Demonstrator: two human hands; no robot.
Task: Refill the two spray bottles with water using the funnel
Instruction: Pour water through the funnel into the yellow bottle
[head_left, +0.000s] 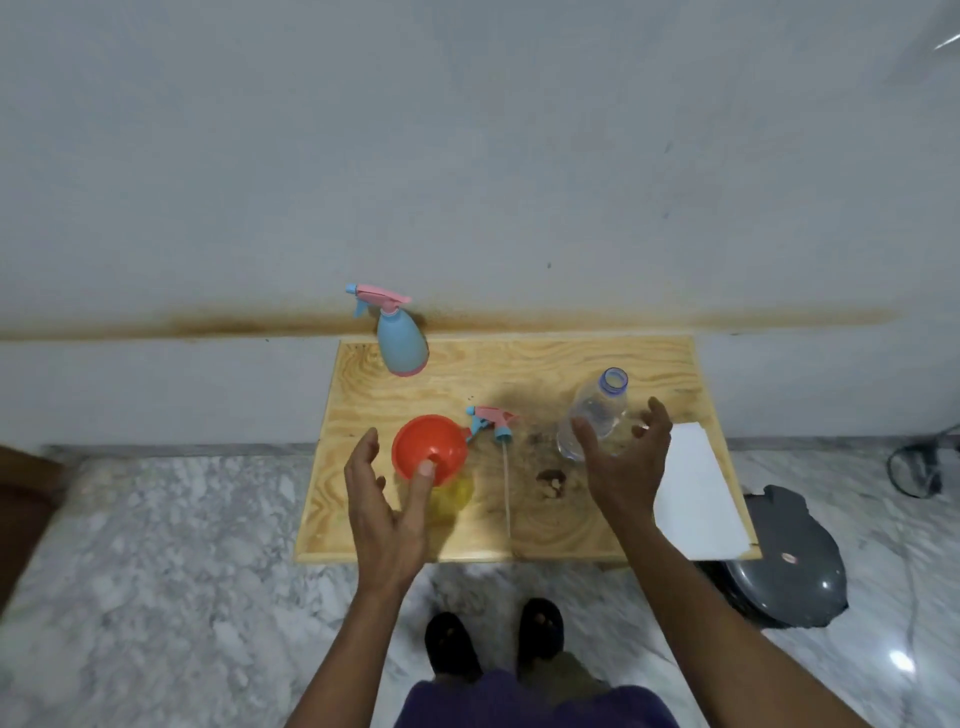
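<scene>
Two hands reach out over a small wooden table (519, 530), both empty. The left hand (387, 512) has its fingers spread and loosely straight, the thumb up at the left; its forefinger tip overlaps the near rim of the one red funnel (423, 441), though whether it touches cannot be told. The right hand (626, 467) is cupped wide open, thumb and fingers fanned either side of the clear bottle (597, 415), close to it but not closed on it.

The funnel sits in the neck of a yellow bottle (454, 496), which shows just past the left fingers, translucent, mostly hidden under the funnel's bowl. Between the two hands lies one loose spray head (491, 421), pink with a blue nozzle and collar, its thin dip tube (507, 488) running back toward the near table edge. The clear bottle, uncapped, has a blue neck ring and leans away to the right; how much water it holds cannot be told.

Right of the right hand a white sheet (698, 493) lies on the table's corner. Far beyond the left hand, at the table's back edge by the wall (467, 156), stands the second spray bottle (400, 340), pale blue with a pink base and its pink head fitted.

Counted: two spray bottles, two spray heads, one funnel, one clear bottle.
</scene>
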